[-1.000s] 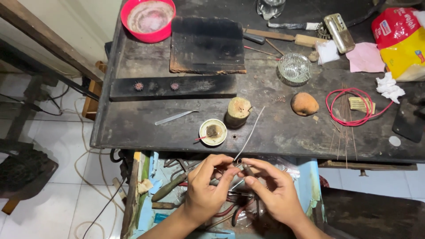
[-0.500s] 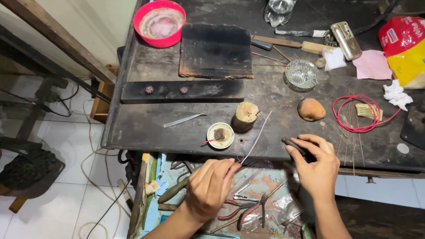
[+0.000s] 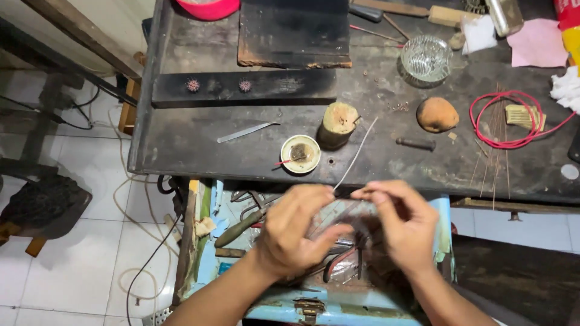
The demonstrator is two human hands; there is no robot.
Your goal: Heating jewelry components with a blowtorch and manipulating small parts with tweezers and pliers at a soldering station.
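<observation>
Two hands, left and right, pinch one thin pale wire between closed fingertips. It is straight and slants up over the table.

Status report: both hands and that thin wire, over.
Left hand and right hand together over open drawer, both pinching thin wire. Wire slants up over workbench edge. Nothing blocking.

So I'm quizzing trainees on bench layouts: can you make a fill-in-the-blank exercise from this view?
1. Both hands, left hand and right hand, pinch a thin ____ wire.
2. The coiled cord on the dark workbench is ____.
3. The hands are above an open light-blue ____ of tools.

Missing words: white; red; drawer
</observation>
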